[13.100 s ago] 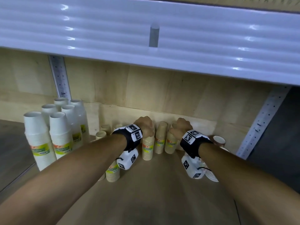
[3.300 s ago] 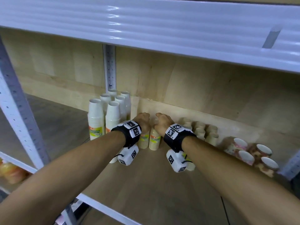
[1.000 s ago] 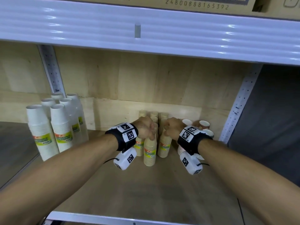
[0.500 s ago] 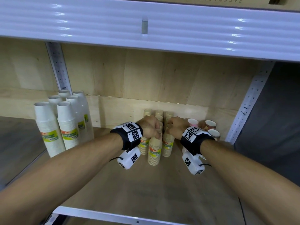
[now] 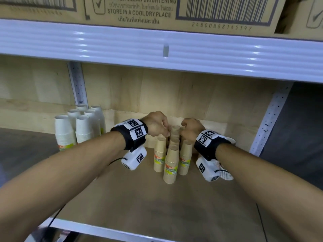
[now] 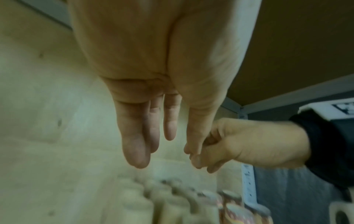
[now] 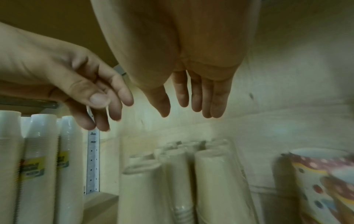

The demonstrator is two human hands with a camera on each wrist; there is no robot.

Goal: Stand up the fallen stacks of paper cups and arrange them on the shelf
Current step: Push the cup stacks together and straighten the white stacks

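Several upright stacks of brown paper cups (image 5: 170, 165) stand wrapped in clear film at the middle back of the wooden shelf (image 5: 157, 206). My left hand (image 5: 157, 126) and right hand (image 5: 190, 130) hover side by side just over the tops of the rear stacks. In the left wrist view my left hand (image 6: 162, 151) hangs with straight fingers and nothing in it. In the right wrist view my right hand (image 7: 191, 109) hangs the same way above the brown stacks (image 7: 172, 181). Whether any fingertip touches a stack top I cannot tell.
Tall white cup stacks (image 5: 78, 130) stand upright at the left. Patterned cups (image 7: 325, 174) sit at the right by a perforated metal post (image 5: 269, 119). The white edge of the upper shelf (image 5: 157, 49) runs close overhead, with cardboard boxes (image 5: 139, 11) on it.
Both hands have lifted a little off the brown stack tops and their fingers have loosened. The stacks stay upright in place. My view has tilted upward.
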